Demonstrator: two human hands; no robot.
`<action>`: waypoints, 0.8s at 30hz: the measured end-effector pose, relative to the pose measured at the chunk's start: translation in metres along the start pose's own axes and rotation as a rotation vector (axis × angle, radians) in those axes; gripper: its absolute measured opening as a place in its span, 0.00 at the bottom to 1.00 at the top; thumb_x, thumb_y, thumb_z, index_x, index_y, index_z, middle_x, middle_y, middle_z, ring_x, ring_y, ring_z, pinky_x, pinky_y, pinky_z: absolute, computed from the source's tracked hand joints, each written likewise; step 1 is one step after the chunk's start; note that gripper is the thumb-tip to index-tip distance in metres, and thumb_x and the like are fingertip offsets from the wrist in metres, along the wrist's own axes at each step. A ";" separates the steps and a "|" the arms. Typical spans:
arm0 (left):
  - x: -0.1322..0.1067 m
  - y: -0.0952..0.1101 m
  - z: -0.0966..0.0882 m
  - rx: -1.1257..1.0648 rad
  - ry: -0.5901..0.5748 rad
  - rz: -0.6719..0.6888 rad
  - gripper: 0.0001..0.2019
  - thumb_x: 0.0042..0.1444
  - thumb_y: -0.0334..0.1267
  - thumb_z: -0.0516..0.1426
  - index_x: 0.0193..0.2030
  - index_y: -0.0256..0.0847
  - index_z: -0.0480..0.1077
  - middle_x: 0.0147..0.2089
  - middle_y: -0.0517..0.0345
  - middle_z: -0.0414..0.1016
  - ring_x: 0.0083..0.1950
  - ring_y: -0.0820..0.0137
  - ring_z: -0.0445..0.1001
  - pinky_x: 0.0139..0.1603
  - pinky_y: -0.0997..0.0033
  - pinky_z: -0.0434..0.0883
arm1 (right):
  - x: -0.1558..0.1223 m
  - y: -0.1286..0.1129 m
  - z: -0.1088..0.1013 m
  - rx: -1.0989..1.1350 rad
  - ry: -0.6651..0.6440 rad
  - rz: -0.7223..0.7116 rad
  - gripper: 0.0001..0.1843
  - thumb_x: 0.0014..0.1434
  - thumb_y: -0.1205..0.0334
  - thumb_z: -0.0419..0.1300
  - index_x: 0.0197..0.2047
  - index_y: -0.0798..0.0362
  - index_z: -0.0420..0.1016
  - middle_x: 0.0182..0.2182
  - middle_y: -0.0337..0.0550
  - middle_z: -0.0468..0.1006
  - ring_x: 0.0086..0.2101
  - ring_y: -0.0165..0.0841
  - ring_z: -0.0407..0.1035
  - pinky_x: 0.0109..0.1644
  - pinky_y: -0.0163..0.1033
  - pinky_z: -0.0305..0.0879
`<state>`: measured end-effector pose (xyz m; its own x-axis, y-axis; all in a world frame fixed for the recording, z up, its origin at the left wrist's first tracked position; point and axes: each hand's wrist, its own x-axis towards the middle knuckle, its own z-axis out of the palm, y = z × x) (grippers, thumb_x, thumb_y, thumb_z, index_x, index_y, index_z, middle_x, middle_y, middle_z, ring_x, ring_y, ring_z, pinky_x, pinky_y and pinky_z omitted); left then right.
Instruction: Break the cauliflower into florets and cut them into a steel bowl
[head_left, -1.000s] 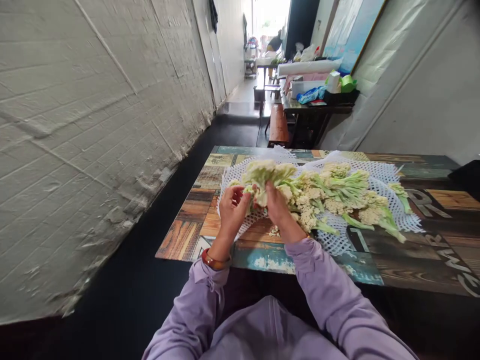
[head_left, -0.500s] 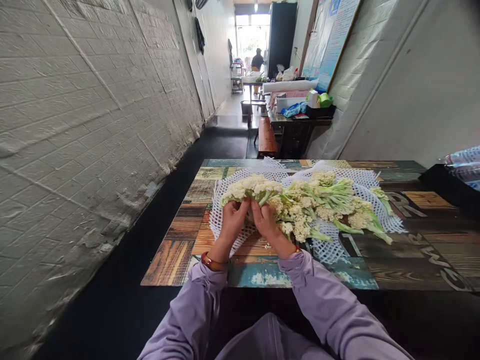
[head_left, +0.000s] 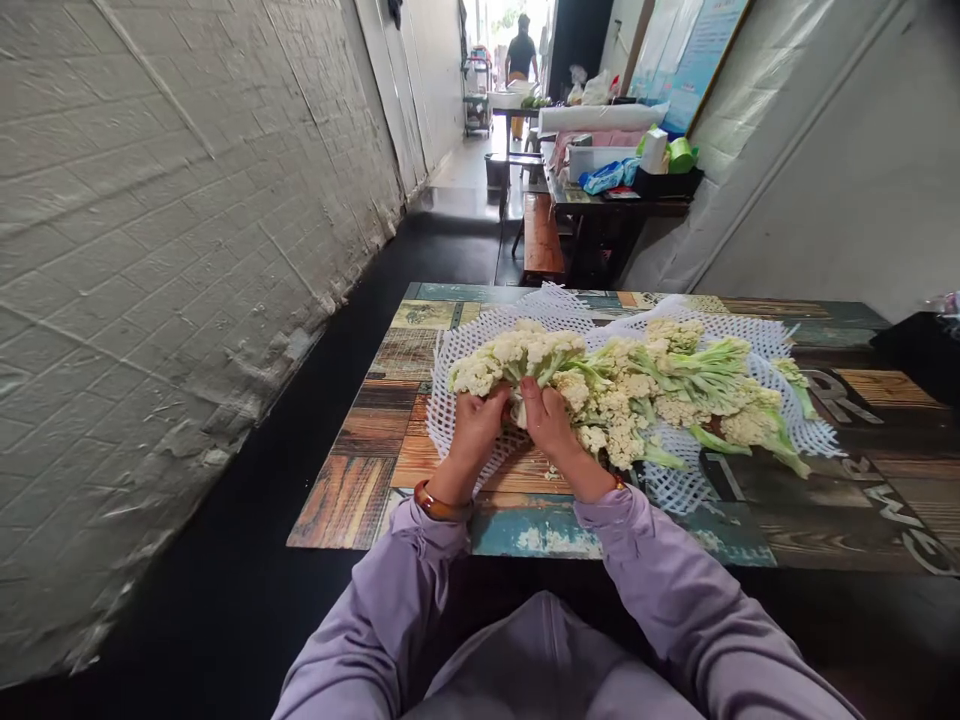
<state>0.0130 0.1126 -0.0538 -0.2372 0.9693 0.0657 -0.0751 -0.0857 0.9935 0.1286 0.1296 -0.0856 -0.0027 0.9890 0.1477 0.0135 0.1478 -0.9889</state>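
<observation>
Both hands grip one large cauliflower piece (head_left: pixel 517 355) by its stem, florets facing away from me, above the near left part of a white foam net (head_left: pixel 450 400). My left hand (head_left: pixel 474 432) closes on the left side of the stem and my right hand (head_left: pixel 550 425) on the right side, thumbs close together. A heap of cut cauliflower florets (head_left: pixel 660 390) with green stalks lies on the net just right of my hands. Small crumbs (head_left: pixel 553 472) lie on the table under my right wrist.
The net lies on a painted wooden table (head_left: pixel 360 490) whose left edge borders a dark floor and a white brick wall (head_left: pixel 165 250). A black object (head_left: pixel 919 350) sits at the far right. Further back stand a bench (head_left: pixel 541 240), a cluttered table (head_left: pixel 622 190) and a person (head_left: pixel 521 50).
The cauliflower piece has been turned over from stalks-up to florets-up, and both hands have shifted their grip to its stem. The camera view has shifted slightly.
</observation>
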 end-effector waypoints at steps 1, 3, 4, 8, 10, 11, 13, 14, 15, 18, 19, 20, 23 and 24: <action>-0.001 0.000 0.001 -0.032 0.007 -0.019 0.22 0.48 0.45 0.62 0.13 0.40 0.58 0.14 0.65 0.54 0.18 0.80 0.51 0.19 0.76 0.51 | -0.001 -0.002 0.000 0.004 0.003 0.019 0.20 0.61 0.41 0.60 0.27 0.45 0.73 0.20 0.43 0.68 0.31 0.39 0.65 0.31 0.41 0.67; -0.002 0.002 0.003 -0.145 0.000 -0.064 0.17 0.47 0.45 0.63 0.17 0.39 0.63 0.15 0.66 0.56 0.18 0.80 0.53 0.18 0.77 0.53 | -0.002 -0.006 -0.001 0.020 -0.006 0.057 0.25 0.61 0.36 0.57 0.26 0.47 0.73 0.19 0.41 0.67 0.28 0.36 0.64 0.28 0.40 0.65; -0.002 0.003 0.004 -0.215 -0.016 -0.090 0.14 0.46 0.44 0.64 0.21 0.40 0.66 0.16 0.67 0.58 0.18 0.79 0.53 0.18 0.77 0.54 | -0.002 -0.007 0.000 0.049 -0.018 0.085 0.27 0.62 0.33 0.55 0.28 0.47 0.75 0.19 0.41 0.67 0.26 0.35 0.64 0.26 0.39 0.63; -0.005 0.009 0.005 -0.389 -0.102 -0.169 0.12 0.46 0.42 0.67 0.34 0.41 0.72 0.20 0.67 0.61 0.19 0.77 0.57 0.17 0.77 0.59 | -0.002 -0.013 0.002 0.278 -0.129 0.218 0.35 0.62 0.29 0.49 0.47 0.51 0.79 0.23 0.40 0.74 0.18 0.29 0.64 0.17 0.34 0.55; -0.005 0.011 0.003 -0.408 -0.132 -0.166 0.12 0.46 0.41 0.68 0.33 0.41 0.71 0.21 0.65 0.63 0.20 0.77 0.59 0.18 0.77 0.61 | -0.001 -0.017 0.003 0.364 -0.172 0.250 0.37 0.61 0.29 0.49 0.50 0.52 0.78 0.23 0.40 0.76 0.17 0.27 0.64 0.15 0.32 0.51; -0.005 0.011 0.002 -0.422 -0.150 -0.164 0.13 0.46 0.41 0.68 0.33 0.41 0.71 0.22 0.64 0.64 0.21 0.77 0.60 0.19 0.76 0.62 | -0.001 -0.020 0.003 0.393 -0.180 0.264 0.37 0.61 0.28 0.49 0.50 0.52 0.79 0.22 0.40 0.76 0.16 0.26 0.64 0.14 0.31 0.49; -0.005 0.012 0.000 -0.469 -0.211 -0.170 0.14 0.46 0.44 0.68 0.35 0.41 0.71 0.23 0.65 0.64 0.21 0.76 0.62 0.20 0.75 0.65 | 0.000 -0.025 0.003 0.451 -0.187 0.297 0.38 0.60 0.27 0.49 0.48 0.53 0.79 0.20 0.38 0.76 0.15 0.25 0.63 0.13 0.29 0.46; -0.005 0.012 -0.001 -0.499 -0.245 -0.179 0.15 0.46 0.45 0.68 0.35 0.41 0.71 0.22 0.65 0.64 0.20 0.76 0.62 0.21 0.74 0.66 | 0.000 -0.027 0.003 0.477 -0.183 0.313 0.39 0.60 0.26 0.49 0.46 0.54 0.78 0.19 0.38 0.75 0.14 0.24 0.62 0.12 0.28 0.46; -0.005 0.012 -0.002 -0.528 -0.274 -0.189 0.16 0.46 0.45 0.69 0.35 0.40 0.71 0.21 0.66 0.63 0.20 0.76 0.61 0.21 0.73 0.66 | 0.000 -0.029 0.003 0.498 -0.171 0.325 0.39 0.59 0.26 0.50 0.44 0.54 0.78 0.19 0.37 0.75 0.13 0.24 0.62 0.12 0.28 0.45; -0.004 0.014 -0.006 -0.580 -0.327 -0.213 0.17 0.44 0.45 0.70 0.33 0.39 0.70 0.20 0.67 0.62 0.20 0.78 0.60 0.22 0.75 0.66 | -0.002 -0.032 0.006 0.527 -0.126 0.338 0.38 0.57 0.24 0.51 0.38 0.54 0.76 0.17 0.37 0.74 0.13 0.25 0.63 0.12 0.27 0.46; -0.004 0.015 -0.007 -0.583 -0.326 -0.217 0.17 0.43 0.45 0.70 0.32 0.38 0.70 0.20 0.67 0.62 0.20 0.79 0.59 0.22 0.76 0.65 | -0.003 -0.032 0.008 0.526 -0.112 0.336 0.37 0.56 0.24 0.52 0.36 0.54 0.75 0.17 0.37 0.74 0.13 0.25 0.64 0.12 0.27 0.46; -0.004 0.016 -0.009 -0.581 -0.323 -0.219 0.17 0.43 0.44 0.70 0.31 0.38 0.70 0.20 0.67 0.62 0.20 0.79 0.58 0.22 0.77 0.65 | -0.004 -0.033 0.009 0.521 -0.101 0.330 0.37 0.56 0.24 0.52 0.34 0.54 0.74 0.16 0.37 0.73 0.13 0.25 0.64 0.12 0.27 0.46; -0.005 0.018 -0.012 -0.568 -0.311 -0.220 0.17 0.42 0.44 0.70 0.28 0.38 0.69 0.20 0.67 0.62 0.21 0.80 0.59 0.23 0.77 0.65 | -0.007 -0.033 0.012 0.495 -0.074 0.293 0.37 0.56 0.23 0.50 0.35 0.53 0.74 0.18 0.38 0.74 0.14 0.26 0.64 0.12 0.28 0.46; -0.005 0.019 -0.012 -0.553 -0.315 -0.218 0.16 0.42 0.43 0.70 0.28 0.39 0.69 0.21 0.67 0.63 0.21 0.79 0.60 0.23 0.77 0.65 | -0.007 -0.032 0.011 0.478 -0.052 0.274 0.37 0.57 0.24 0.50 0.36 0.53 0.74 0.19 0.39 0.75 0.15 0.26 0.64 0.13 0.28 0.47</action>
<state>0.0013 0.1036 -0.0366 0.1274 0.9916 -0.0239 -0.5940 0.0955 0.7988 0.1167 0.1178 -0.0547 -0.1129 0.9881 -0.1047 -0.4349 -0.1439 -0.8889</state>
